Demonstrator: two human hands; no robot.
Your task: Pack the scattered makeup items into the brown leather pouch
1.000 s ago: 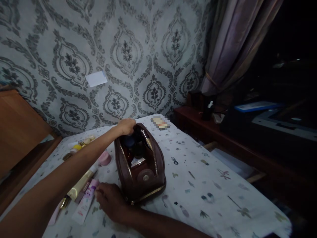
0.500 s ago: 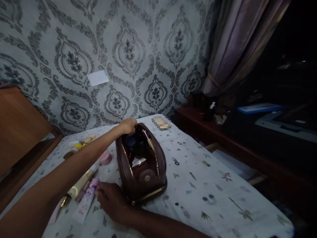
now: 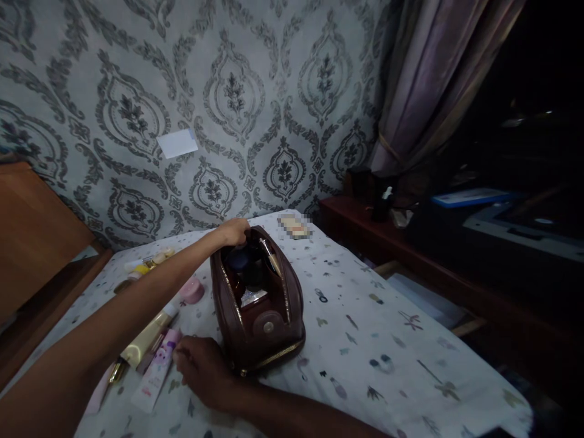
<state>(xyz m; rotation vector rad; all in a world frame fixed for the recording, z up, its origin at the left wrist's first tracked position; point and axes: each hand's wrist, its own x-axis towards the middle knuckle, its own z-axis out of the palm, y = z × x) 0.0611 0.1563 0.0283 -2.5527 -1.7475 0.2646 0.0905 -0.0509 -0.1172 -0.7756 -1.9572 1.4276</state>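
The bag (image 3: pixel 260 328) sits on the patterned cloth (image 3: pixel 347 304), near its middle, brown and unzipped, its mouth facing up. Inside are a dark round item (image 3: pixel 239 261), a silvery item (image 3: pixel 253 297) and, along the right wall, a slim tube (image 3: pixel 271 255). A flap (image 3: pixel 268 326) with a snap shows at the near end.

The left hand (image 3: pixel 235 232) is at the bag's far rim, fingers bent; their tips are hidden, so I cannot tell whether they grip it. The right hand (image 3: pixel 201 368) lies loosely curled just beside the near left corner, nothing visible in it.

Left of the bag is a pink jar (image 3: pixel 191 291). A gold tube (image 3: pixel 148 340) and a pink-and-white tube (image 3: pixel 156 372) lie nearer, the latter right by the right hand's knuckles. Small containers (image 3: pixel 152 260) cluster beyond the left forearm.
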